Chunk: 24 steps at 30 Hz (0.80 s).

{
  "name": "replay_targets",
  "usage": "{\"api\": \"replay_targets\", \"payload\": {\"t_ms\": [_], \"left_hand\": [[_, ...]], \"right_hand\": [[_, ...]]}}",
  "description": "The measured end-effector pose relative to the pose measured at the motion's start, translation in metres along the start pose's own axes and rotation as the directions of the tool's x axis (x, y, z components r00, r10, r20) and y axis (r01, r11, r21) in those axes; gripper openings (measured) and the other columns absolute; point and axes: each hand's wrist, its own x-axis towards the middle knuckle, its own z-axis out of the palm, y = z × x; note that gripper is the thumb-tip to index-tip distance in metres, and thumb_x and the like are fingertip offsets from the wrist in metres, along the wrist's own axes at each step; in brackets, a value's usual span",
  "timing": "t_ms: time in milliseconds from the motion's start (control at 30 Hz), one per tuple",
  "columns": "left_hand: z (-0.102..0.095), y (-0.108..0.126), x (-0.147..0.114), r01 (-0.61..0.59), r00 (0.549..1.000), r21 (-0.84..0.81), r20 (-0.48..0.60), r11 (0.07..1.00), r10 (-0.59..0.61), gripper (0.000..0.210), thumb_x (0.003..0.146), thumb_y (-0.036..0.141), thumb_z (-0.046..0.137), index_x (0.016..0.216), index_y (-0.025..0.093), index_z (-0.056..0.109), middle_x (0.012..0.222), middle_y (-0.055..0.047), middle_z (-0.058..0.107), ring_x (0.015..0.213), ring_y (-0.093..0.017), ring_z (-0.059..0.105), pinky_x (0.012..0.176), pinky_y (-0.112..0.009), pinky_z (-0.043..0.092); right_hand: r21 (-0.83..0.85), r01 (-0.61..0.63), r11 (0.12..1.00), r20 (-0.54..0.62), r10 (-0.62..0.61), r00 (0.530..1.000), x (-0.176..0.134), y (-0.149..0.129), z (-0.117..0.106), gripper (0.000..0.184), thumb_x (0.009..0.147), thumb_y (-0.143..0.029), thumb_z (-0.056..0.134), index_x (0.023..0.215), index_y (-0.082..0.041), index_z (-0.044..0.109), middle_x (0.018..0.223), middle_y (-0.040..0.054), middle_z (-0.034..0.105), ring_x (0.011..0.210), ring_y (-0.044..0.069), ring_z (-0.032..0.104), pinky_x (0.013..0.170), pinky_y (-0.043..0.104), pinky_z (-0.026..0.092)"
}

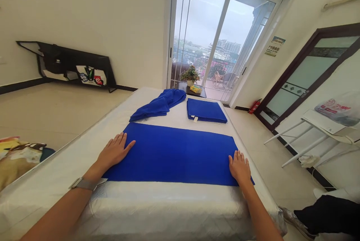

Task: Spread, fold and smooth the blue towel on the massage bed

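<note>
A blue towel (177,154) lies spread flat as a wide rectangle on the plastic-covered mattress (180,211). My left hand (116,149) rests flat on its left edge, fingers stretched and thumb out to the side. At the opposite edge, my right hand (240,165) lies palm down with the fingers extended. Neither hand grips anything. Beyond the spread towel, a folded stack of blue cloth (206,110) sits at the right, with a white tag showing. To its left is a loose, rumpled heap of blue cloth (160,104).
Past the mattress stands a small dark table (182,90) with a potted plant (191,75) and a yellow packet (196,89). A white table (323,124) holding a plastic bag (339,108) is on the right. Patterned fabric (21,158) lies at the left.
</note>
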Motion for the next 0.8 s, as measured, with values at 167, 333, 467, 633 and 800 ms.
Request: {"api": "replay_targets", "payload": {"t_ms": [167, 333, 467, 633, 800], "left_hand": [[0.0, -0.001, 0.0, 0.003, 1.0, -0.017, 0.005, 1.0, -0.003, 0.093, 0.092, 0.068, 0.016, 0.157, 0.002, 0.023, 0.165, -0.018, 0.024, 0.153, -0.031, 0.02, 0.124, -0.049, 0.017], [-0.002, 0.0, -0.002, 0.001, 1.0, -0.012, 0.002, 1.0, -0.001, 0.092, 0.092, 0.068, 0.017, 0.157, 0.002, 0.023, 0.165, -0.018, 0.024, 0.153, -0.032, 0.021, 0.124, -0.049, 0.017], [-0.003, 0.0, -0.003, -0.011, 1.0, -0.007, -0.009, 1.0, 0.011, 0.092, 0.092, 0.068, 0.018, 0.156, 0.002, 0.026, 0.163, -0.018, 0.027, 0.152, -0.032, 0.024, 0.123, -0.051, 0.021], [0.0, -0.002, -0.002, -0.018, 0.999, -0.012, -0.029, 1.0, 0.018, 0.092, 0.092, 0.069, 0.019, 0.156, 0.003, 0.028, 0.163, -0.018, 0.029, 0.151, -0.032, 0.025, 0.122, -0.051, 0.021], [0.005, -0.006, 0.0, -0.009, 1.0, -0.022, -0.021, 1.0, 0.008, 0.093, 0.091, 0.07, 0.018, 0.156, 0.005, 0.027, 0.164, -0.016, 0.027, 0.152, -0.031, 0.024, 0.123, -0.05, 0.019]], "right_hand": [[0.116, 0.385, 0.916, -0.049, -0.382, 0.923, -0.025, -0.087, -0.028, 0.066, 0.104, -0.041, 0.015, 0.157, -0.004, 0.029, 0.163, 0.0149, 0.027, 0.152, 0.025, 0.021, 0.123, 0.042, 0.014], [0.261, 0.588, 0.765, -0.083, -0.59, 0.803, -0.024, -0.183, -0.039, 0.07, 0.105, -0.049, 0.011, 0.16, -0.007, 0.022, 0.166, 0.0097, 0.019, 0.154, 0.021, 0.012, 0.125, 0.039, 0.009], [0.302, 0.559, 0.772, -0.018, -0.582, 0.813, -0.005, -0.21, -0.028, 0.073, 0.104, -0.052, 0.008, 0.16, -0.007, 0.016, 0.167, 0.0098, 0.012, 0.155, 0.02, 0.007, 0.125, 0.04, 0.005], [0.277, 0.493, 0.825, 0.041, -0.523, 0.852, 0.012, -0.177, -0.011, 0.074, 0.104, -0.054, 0.009, 0.161, -0.008, 0.014, 0.167, 0.0086, 0.01, 0.155, 0.02, 0.005, 0.125, 0.04, 0.003], [0.195, 0.358, 0.913, 0.052, -0.374, 0.926, 0.034, -0.095, 0.001, 0.072, 0.104, -0.053, 0.011, 0.161, -0.009, 0.014, 0.168, 0.008, 0.012, 0.155, 0.019, 0.006, 0.124, 0.038, 0.003]]}}
